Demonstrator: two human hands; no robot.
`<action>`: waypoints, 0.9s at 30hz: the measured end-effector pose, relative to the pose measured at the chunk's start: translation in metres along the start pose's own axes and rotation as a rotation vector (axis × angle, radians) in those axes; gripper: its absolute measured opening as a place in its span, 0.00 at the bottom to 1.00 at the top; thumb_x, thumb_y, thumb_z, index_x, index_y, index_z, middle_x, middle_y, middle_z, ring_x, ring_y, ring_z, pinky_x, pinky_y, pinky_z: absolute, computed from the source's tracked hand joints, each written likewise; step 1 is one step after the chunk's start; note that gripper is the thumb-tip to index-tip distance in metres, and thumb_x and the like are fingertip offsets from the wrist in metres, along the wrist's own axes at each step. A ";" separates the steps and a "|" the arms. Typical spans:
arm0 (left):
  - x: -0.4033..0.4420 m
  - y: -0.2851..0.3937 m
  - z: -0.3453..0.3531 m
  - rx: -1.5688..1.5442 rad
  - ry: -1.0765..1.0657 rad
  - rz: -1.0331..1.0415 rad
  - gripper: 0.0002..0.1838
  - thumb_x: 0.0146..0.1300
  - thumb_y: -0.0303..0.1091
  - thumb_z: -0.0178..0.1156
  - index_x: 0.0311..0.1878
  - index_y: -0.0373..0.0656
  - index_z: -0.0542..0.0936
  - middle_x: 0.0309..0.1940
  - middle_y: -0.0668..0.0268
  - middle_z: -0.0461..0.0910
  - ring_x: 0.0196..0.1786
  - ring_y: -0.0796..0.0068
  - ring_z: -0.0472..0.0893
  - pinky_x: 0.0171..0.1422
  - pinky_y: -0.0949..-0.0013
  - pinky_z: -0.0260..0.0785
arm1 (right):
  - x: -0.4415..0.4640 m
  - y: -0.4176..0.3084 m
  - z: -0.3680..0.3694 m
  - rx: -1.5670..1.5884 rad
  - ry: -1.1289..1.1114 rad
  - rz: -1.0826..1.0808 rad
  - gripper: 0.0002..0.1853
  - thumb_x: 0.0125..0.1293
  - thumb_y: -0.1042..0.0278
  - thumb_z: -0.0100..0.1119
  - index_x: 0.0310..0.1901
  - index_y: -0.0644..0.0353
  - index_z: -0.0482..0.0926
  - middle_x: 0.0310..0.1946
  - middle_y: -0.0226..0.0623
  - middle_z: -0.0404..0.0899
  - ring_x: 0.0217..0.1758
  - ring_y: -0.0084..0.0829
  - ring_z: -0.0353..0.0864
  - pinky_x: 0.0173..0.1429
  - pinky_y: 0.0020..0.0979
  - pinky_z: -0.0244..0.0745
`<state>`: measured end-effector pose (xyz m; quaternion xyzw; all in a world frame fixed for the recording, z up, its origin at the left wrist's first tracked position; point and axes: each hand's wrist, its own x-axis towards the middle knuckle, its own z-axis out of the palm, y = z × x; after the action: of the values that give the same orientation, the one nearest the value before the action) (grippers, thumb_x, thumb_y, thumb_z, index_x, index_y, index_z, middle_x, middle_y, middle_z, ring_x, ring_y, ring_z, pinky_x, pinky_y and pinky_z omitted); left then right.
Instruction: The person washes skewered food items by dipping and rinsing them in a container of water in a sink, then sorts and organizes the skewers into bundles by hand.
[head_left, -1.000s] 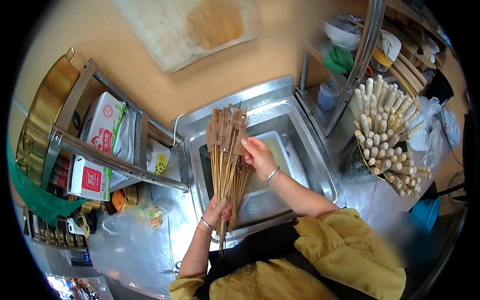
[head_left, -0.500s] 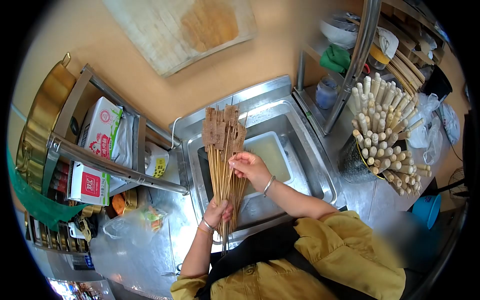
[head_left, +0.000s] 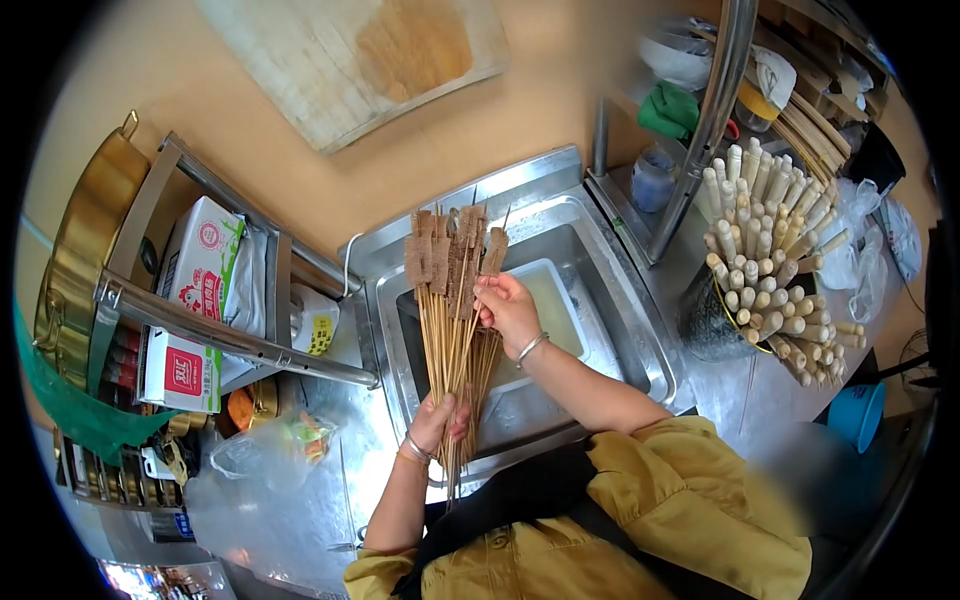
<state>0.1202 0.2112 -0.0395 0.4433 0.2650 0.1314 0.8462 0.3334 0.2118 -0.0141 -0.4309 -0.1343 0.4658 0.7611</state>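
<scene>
My left hand (head_left: 440,425) is closed round the lower part of a bundle of thin skewers (head_left: 437,345). Flat brown pieces of food (head_left: 427,262) are threaded on their upper ends. Higher up, at the bundle's right side, my right hand (head_left: 508,312) pinches one skewer just below its brown piece (head_left: 494,252). That piece stands a little apart from the others, tilted to the right. Both hands are over the steel sink (head_left: 608,318). Behind my right hand, a white tray (head_left: 572,312) with cloudy liquid sits in the basin.
To the right stands a dark bucket (head_left: 708,318) packed with thick wooden sticks (head_left: 770,255). A metal rack (head_left: 235,338) holding boxes (head_left: 205,260) is on the left. A plastic bag (head_left: 275,450) lies on the steel counter (head_left: 300,510). An upright metal post (head_left: 705,130) rises at the sink's right.
My right hand has shifted slightly right and up with the pinched skewer. Its brown piece has separated from the cluster and now leans right. My left hand stays round the bundle.
</scene>
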 end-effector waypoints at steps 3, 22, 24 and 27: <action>0.000 -0.003 -0.001 0.011 0.014 0.002 0.23 0.64 0.49 0.51 0.53 0.42 0.66 0.21 0.68 0.66 0.16 0.83 0.62 0.19 0.79 0.58 | 0.001 -0.004 -0.005 0.035 -0.075 0.116 0.05 0.60 0.72 0.57 0.37 0.58 0.72 0.25 0.26 0.73 0.20 0.14 0.67 0.23 0.15 0.63; 0.004 0.003 0.014 0.251 0.105 0.124 0.10 0.65 0.37 0.50 0.42 0.42 0.64 0.21 0.67 0.68 0.16 0.80 0.67 0.20 0.78 0.62 | 0.002 -0.014 -0.007 -0.110 -0.090 -0.004 0.06 0.62 0.69 0.56 0.35 0.60 0.71 0.21 0.28 0.73 0.17 0.14 0.67 0.19 0.17 0.65; 0.004 0.003 0.013 0.285 0.121 0.127 0.10 0.65 0.36 0.51 0.42 0.42 0.64 0.21 0.67 0.68 0.16 0.80 0.67 0.20 0.78 0.62 | 0.003 -0.015 -0.006 -0.121 -0.099 -0.011 0.06 0.61 0.70 0.57 0.34 0.60 0.71 0.20 0.27 0.73 0.16 0.14 0.67 0.18 0.17 0.64; 0.004 0.003 0.011 0.344 0.150 0.146 0.09 0.65 0.35 0.52 0.41 0.41 0.65 0.20 0.68 0.68 0.16 0.80 0.67 0.20 0.78 0.62 | 0.003 -0.014 -0.006 -0.119 -0.089 -0.006 0.06 0.60 0.71 0.59 0.34 0.60 0.71 0.19 0.27 0.72 0.15 0.14 0.66 0.16 0.16 0.63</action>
<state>0.1296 0.2071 -0.0334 0.5884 0.3131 0.1779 0.7239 0.3467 0.2086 -0.0073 -0.4537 -0.1967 0.4736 0.7288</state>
